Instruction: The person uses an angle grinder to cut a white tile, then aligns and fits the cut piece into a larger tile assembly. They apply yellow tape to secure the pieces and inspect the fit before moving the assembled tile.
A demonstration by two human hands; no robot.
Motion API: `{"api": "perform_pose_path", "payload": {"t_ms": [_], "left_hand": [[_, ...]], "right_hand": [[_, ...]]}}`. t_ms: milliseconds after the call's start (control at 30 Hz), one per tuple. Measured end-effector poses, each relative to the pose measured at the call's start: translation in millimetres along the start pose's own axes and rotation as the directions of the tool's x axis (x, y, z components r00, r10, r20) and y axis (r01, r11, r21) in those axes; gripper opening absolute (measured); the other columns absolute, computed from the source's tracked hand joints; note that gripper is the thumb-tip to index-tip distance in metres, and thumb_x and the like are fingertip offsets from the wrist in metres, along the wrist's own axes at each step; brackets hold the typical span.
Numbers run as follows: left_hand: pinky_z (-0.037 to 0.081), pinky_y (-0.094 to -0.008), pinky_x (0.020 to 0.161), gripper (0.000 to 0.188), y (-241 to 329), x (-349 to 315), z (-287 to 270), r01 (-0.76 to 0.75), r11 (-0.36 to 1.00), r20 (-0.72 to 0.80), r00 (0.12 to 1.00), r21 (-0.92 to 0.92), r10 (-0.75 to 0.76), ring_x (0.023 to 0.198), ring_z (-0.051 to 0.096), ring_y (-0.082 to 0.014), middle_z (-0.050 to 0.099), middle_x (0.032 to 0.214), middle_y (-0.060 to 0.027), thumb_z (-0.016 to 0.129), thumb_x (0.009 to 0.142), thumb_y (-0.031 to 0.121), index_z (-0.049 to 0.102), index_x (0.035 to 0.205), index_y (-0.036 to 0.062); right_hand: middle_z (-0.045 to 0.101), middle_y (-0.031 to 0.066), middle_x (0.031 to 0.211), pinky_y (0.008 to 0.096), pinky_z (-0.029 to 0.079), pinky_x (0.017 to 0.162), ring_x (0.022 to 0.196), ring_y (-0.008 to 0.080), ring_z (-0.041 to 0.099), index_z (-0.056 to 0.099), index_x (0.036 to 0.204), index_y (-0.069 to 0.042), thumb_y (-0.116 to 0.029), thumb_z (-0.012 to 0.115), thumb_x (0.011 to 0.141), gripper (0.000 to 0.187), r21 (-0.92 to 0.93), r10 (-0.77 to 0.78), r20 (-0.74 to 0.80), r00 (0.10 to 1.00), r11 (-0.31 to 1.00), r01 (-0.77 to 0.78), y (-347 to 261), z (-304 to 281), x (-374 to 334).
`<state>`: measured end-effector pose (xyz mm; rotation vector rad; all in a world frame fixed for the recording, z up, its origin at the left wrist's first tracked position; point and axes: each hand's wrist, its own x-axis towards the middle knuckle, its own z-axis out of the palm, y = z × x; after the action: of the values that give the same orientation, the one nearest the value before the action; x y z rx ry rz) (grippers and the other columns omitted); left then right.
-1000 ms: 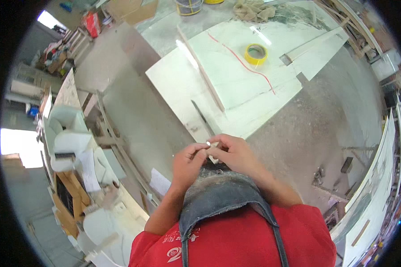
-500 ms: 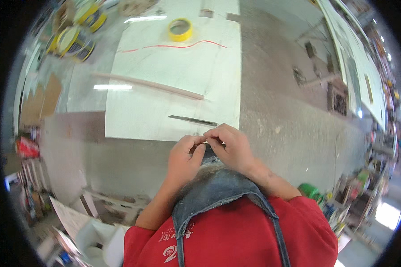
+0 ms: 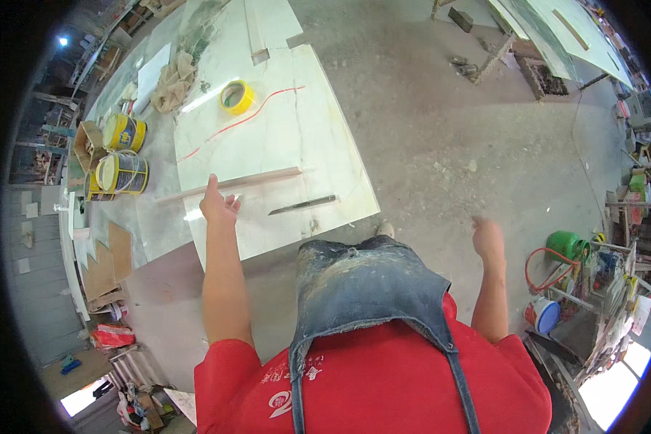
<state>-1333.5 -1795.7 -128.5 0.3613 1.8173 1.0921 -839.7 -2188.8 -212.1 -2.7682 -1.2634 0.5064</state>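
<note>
My left hand (image 3: 219, 205) is held out over the near left part of a white slab (image 3: 318, 137), its index finger stretched and the others loosely bent. I see nothing in it. Its fingertip overlaps a narrow pale strip (image 3: 267, 176) on the slab; whether they touch I cannot tell. A dark utility knife (image 3: 302, 205) lies to the right of this hand. Off to the right, above the floor, hangs my right hand (image 3: 489, 237) with curled fingers, slightly blurred. Anything inside it is hidden. A roll of yellow tape (image 3: 247, 105) rests farther back, beside a wavy red line.
Yellow-and-dark buckets (image 3: 129, 173) and torn cardboard (image 3: 108, 264) are at the left. Crumpled cloth (image 3: 175, 81) lies at the back left. A green gas cylinder (image 3: 561, 246), a red hose (image 3: 532, 271) and a bucket with a blue face (image 3: 547, 316) stand at the right.
My hands were together at the slab's near edge, fingertips pinched; now they are wide apart, left over the slab, right out to the side. The view has turned. Knife, strip and tape remain on the slab.
</note>
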Motion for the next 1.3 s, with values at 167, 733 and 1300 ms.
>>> {"api": "perform_pose_path", "payload": {"t_ms": [167, 733, 1300], "left_hand": [[0.049, -0.0493, 0.07, 0.051, -7, 50, 24, 0.084, 0.993, -0.032, 0.996, 0.081, -0.082, 0.089, 0.054, -0.0313, 0.05, 0.126, -0.0158, 0.073, 0.089, 0.03, 0.052, 0.13, 0.0085], [0.056, -0.0427, 0.082, 0.028, 2, 7, -56, -0.293, 0.905, -0.149, 0.954, -0.307, 0.259, 0.099, 0.065, -0.0276, 0.062, 0.114, -0.0119, 0.059, 0.089, 0.009, 0.057, 0.117, 0.0008], [0.053, -0.0332, 0.063, 0.018, -2, -162, -121, -0.816, 0.527, 0.777, 0.484, 0.237, 0.401, 0.069, 0.064, -0.0208, 0.063, 0.088, -0.0087, 0.06, 0.098, 0.013, 0.063, 0.111, 0.001]], "right_hand": [[0.075, 0.0188, 0.094, 0.0385, 0.056, 0.081, 0.09, 0.0302, 0.074, 0.078, 0.106, -0.007, -0.019, 0.067, 0.084, 0.027, 0.343, 0.214, 0.088, 0.973, 0.91, -0.232, 16, 19, -21], [0.068, 0.0161, 0.083, 0.0429, 0.052, 0.075, 0.08, 0.0328, 0.066, 0.073, 0.109, -0.008, -0.013, 0.063, 0.082, 0.029, 0.528, 0.182, 0.04, 0.982, 0.831, -0.176, -4, 27, 28], [0.063, 0.0158, 0.132, 0.0413, 0.054, 0.09, 0.109, 0.0322, 0.066, 0.067, 0.126, -0.005, -0.022, 0.069, 0.093, 0.038, 0.461, -0.032, -0.237, 0.971, 0.876, 0.142, -140, -30, -3]]}}
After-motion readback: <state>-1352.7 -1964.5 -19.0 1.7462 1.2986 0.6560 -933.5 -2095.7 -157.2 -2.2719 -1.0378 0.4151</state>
